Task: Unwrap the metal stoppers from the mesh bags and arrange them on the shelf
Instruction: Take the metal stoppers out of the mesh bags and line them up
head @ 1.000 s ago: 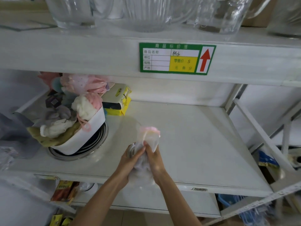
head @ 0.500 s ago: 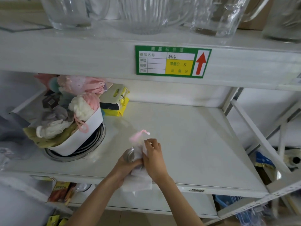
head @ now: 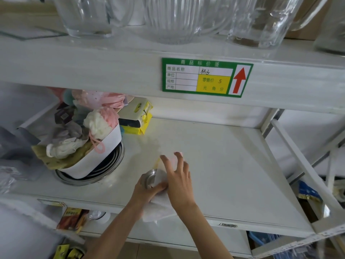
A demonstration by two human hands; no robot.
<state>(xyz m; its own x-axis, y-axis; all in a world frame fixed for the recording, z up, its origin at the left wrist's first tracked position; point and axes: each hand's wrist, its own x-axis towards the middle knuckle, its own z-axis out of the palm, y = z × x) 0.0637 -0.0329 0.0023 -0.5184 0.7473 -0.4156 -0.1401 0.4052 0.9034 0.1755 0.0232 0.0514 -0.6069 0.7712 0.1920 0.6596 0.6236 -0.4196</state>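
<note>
Shelf: stopper may roll off the front edge if released early
White tub: tilted on stacked metal rings — holds bundled mesh pouches, could tip
Mesh bag: half peeled, may snag the stopper
Right hand: fingers spread, pressing the mesh
Left hand: closed around the metal stopper, near the shelf front

We are looking at a small shop's stockroom or sales floor: white metal shelving carries a green printed price tag with a red arrow on the shelf edge at twelve o'clock, glass jugs stand in a row above it, and at nine o'clock a white tub holds bundled goods beside yellow packets.
</note>
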